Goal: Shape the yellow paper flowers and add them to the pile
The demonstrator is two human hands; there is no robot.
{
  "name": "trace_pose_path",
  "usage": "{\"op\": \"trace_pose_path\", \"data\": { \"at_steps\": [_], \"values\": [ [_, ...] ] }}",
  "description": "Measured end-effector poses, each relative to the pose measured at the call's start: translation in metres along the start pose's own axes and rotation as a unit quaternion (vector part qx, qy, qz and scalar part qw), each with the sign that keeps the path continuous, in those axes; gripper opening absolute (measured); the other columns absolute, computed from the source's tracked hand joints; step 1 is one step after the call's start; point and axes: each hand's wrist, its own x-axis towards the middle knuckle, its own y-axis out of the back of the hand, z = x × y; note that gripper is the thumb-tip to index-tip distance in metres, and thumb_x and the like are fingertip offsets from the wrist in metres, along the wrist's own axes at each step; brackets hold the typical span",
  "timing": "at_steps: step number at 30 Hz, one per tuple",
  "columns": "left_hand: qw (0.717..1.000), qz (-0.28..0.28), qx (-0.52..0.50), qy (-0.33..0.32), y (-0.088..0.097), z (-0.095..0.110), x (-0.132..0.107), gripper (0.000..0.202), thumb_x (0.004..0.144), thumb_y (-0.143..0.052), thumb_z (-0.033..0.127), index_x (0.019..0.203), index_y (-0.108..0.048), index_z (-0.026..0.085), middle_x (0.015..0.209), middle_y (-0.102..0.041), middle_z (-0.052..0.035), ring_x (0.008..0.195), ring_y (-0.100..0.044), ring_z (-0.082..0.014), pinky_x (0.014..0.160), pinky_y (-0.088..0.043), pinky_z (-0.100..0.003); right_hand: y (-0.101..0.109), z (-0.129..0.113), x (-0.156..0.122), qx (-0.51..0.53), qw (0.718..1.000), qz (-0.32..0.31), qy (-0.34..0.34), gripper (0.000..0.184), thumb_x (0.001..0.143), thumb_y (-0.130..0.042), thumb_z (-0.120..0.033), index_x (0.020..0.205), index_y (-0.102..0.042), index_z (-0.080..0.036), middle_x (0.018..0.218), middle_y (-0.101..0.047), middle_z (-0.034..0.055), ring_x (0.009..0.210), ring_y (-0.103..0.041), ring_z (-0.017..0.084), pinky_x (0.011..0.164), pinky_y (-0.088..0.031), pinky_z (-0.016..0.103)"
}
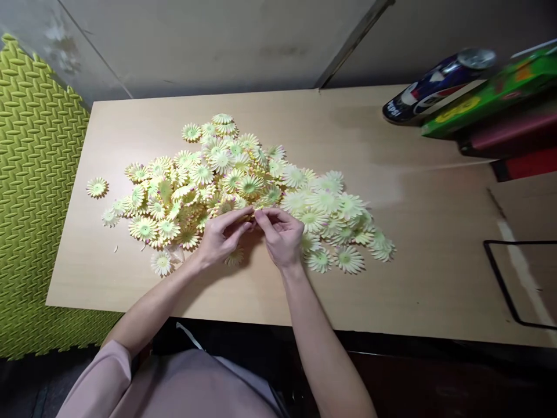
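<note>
Left hand (218,237) and right hand (284,239) pinch a small hidden thing by the flower pile's (250,186) near edge; plenty seem left, done ones I can't tell.

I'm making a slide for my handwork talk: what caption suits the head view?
Left hand and right hand close together at a heap of pale flowers on a table.

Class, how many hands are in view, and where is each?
2: left hand and right hand, close together at the front of the flower pile. No others show.

Green-centred flowers (250,186) are pale yellow, the mat (37,203) yellow-green and weave-patterned.
</note>
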Motion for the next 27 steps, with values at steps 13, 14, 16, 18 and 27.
{"op": "trace_pose_path", "data": {
  "at_steps": [13, 14, 16, 18, 27],
  "values": [
    [0.996, -0.071, 0.054, -0.01, 0.004, 0.005, -0.001, 0.041, 0.097, -0.058, 0.033, 0.13, -0.066, 0.008, 0.106, -0.079, -0.0152, 0.085, -0.076, -0.0163, 0.077, -0.06, -0.022, 0.007, 0.002, -0.001, 0.019, 1.0, -0.011, -0.02, 0.025, 0.073, -0.082, -0.041, 0.071, -0.066, -0.022, 0.061, -0.065, -0.0028, 0.051, -0.063, 0.013, 0.05, -0.055, 0.027],
    [0.996, -0.081, 0.048, 0.003, 0.005, 0.005, -0.002, 0.042, 0.098, -0.056, 0.033, 0.131, -0.065, 0.008, 0.1, -0.08, -0.0132, 0.077, -0.075, -0.0139, 0.072, -0.058, -0.02, 0.007, 0.001, -0.001, 0.011, 1.0, -0.013, -0.025, 0.025, 0.073, -0.082, -0.041, 0.07, -0.066, -0.022, 0.059, -0.065, -0.0029, 0.049, -0.062, 0.013, 0.049, -0.055, 0.026],
    [0.995, -0.087, 0.041, 0.027, 0.005, 0.004, -0.004, 0.043, 0.099, -0.055, 0.034, 0.131, -0.065, 0.008, 0.091, -0.08, -0.01, 0.068, -0.073, -0.011, 0.067, -0.055, -0.017, 0.005, -0.003, -0.003, -0.015, 0.999, -0.017, -0.036, 0.027, 0.076, -0.08, -0.042, 0.067, -0.066, -0.021, 0.056, -0.065, -0.0026, 0.044, -0.059, 0.012, 0.044, -0.052, 0.026],
    [0.995, -0.088, 0.039, 0.037, 0.006, 0.002, -0.005, 0.043, 0.099, -0.054, 0.035, 0.131, -0.066, 0.008, 0.086, -0.08, -0.008, 0.063, -0.069, -0.0089, 0.064, -0.053, -0.015, 0.004, -0.007, -0.004, -0.046, 0.998, -0.019, -0.039, 0.029, 0.079, -0.077, -0.043, 0.064, -0.066, -0.02, 0.053, -0.065, -0.0021, 0.039, -0.055, 0.011, 0.038, -0.048, 0.025],
    [0.994, -0.07, -0.003, 0.082, 0.009, 0.007, 0.0, 0.042, 0.093, -0.063, 0.038, 0.125, -0.071, 0.01, 0.082, -0.08, -0.0068, 0.056, -0.063, -0.0079, 0.057, -0.049, -0.015, 0.006, -0.013, -0.004, -0.03, 0.994, -0.085, -0.056, 0.033, 0.085, -0.071, -0.049, 0.067, -0.069, -0.021, 0.058, -0.067, -0.0008, 0.051, -0.061, 0.015, 0.048, -0.051, 0.028]
  ]
}}
